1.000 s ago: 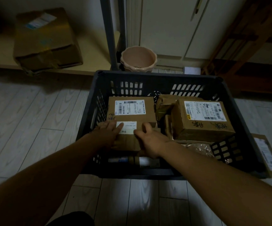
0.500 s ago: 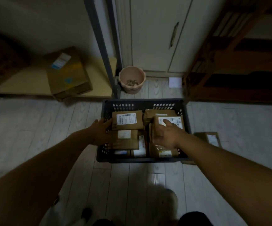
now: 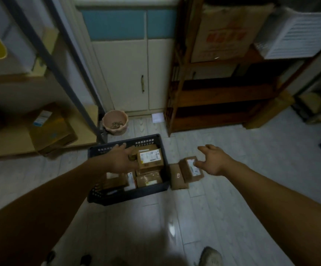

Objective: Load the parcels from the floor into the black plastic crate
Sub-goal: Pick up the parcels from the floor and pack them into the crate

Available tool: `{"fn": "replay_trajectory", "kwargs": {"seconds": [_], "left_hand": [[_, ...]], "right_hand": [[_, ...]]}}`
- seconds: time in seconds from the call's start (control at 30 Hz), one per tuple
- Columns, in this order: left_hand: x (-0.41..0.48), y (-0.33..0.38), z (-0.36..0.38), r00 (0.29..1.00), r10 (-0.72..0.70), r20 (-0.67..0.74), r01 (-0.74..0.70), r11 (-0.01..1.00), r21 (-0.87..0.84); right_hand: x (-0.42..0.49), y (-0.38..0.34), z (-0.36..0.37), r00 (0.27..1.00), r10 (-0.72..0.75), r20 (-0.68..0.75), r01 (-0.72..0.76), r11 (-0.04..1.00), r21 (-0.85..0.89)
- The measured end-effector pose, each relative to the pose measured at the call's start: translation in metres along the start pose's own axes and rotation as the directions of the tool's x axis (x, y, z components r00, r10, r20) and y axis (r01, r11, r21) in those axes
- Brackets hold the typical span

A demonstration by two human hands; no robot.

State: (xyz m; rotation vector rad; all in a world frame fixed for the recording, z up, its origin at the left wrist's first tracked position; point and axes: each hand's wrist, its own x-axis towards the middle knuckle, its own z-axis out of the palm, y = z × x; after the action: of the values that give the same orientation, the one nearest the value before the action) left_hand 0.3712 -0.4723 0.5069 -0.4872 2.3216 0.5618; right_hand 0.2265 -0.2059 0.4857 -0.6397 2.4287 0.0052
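The black plastic crate (image 3: pixel 132 194) stands on the floor, filled with several brown cardboard parcels; the top right one (image 3: pixel 149 158) carries a white label. My left hand (image 3: pixel 122 159) hovers over the crate's left side with fingers spread, holding nothing. To the right of the crate, two parcels lie on the floor: a labelled box (image 3: pixel 191 169) and a plain brown packet (image 3: pixel 177 176) leaning against the crate. My right hand (image 3: pixel 213 160) is open just right of the labelled box, fingers curled above it, not gripping it.
A pink pot (image 3: pixel 115 121) stands behind the crate beside a grey metal post (image 3: pixel 86 83). A cream cabinet (image 3: pixel 131 73) is at the back. A dark wooden shelf unit (image 3: pixel 223 104) stands right of it. A large cardboard box (image 3: pixel 50 129) lies on a low shelf at left.
The view has pulled back and up from the crate. My right hand left the crate and swung right over the floor parcels. My left hand moved over the crate's middle.
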Motion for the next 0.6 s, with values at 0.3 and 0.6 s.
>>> {"fn": "replay_trajectory", "kwargs": {"seconds": [0.3,0.6], "left_hand": [[0.072,0.179,0.045,0.998,0.049,-0.050,-0.049,0.999,-0.002],[0.167,0.231,0.068,0.997,-0.025,0.074,0.031,0.996,-0.088]], "right_hand": [[0.002,0.199,-0.023,0.994,0.083,0.065,-0.089,0.992,0.089],[0.086,0.237,-0.024,0.988,0.035,0.149,-0.068,0.971,0.227]]}}
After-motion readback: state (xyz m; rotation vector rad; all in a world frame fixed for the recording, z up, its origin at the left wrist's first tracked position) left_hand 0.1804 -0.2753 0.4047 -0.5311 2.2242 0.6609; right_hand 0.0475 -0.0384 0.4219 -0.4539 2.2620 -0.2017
